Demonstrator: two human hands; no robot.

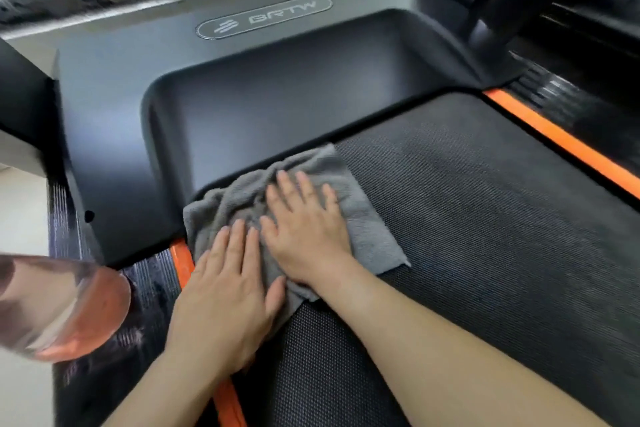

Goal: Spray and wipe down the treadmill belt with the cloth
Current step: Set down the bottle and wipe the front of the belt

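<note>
Closest to the camera, a blurred clear bottle (62, 305) sits well short of the hood (277, 107) on its left side; neither hand holds it, and what it rests on is not clear. Both hands lie flat on a grey cloth (367, 218), fingers straight and slightly spread, pressing it down rather than gripping it. The left hand (225, 295) covers the cloth's near left part, by the orange strip (181, 260) below the hood's left corner. The right hand (304, 218) presses the middle of the cloth, nearer the hood. The crumpled cloth lies on the dark belt (485, 236), its far edge touching the hood's front lip.

This looks like the wiping step, begun at the hood's left corner. Next, the cloth likely needs pushing rightwards along the hood, keeping even pressure so it does not bunch.
</note>
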